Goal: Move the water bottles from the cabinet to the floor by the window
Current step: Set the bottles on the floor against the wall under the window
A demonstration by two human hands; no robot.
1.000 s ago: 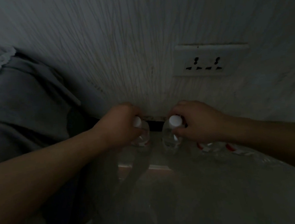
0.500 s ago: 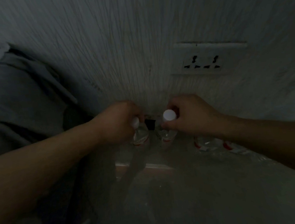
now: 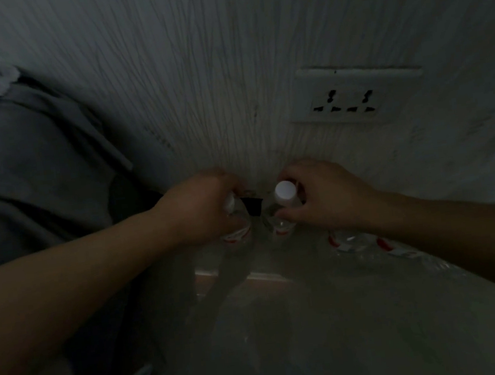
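Left hand (image 3: 202,211): wraps the neck of a clear plastic, red-labelled water bottle (image 3: 238,234), upright near the wall (image 3: 226,66).
Right hand (image 3: 324,200): grips a matching white-capped bottle (image 3: 285,189) just beside.
Why: neck grips probably keep both upright.

Lowered: left bottle (image 3: 239,234), right bottle (image 3: 285,190) (red labels showing).

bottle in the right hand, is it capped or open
Capped: a white cap sits on the neck of the bottle that the right hand grips.
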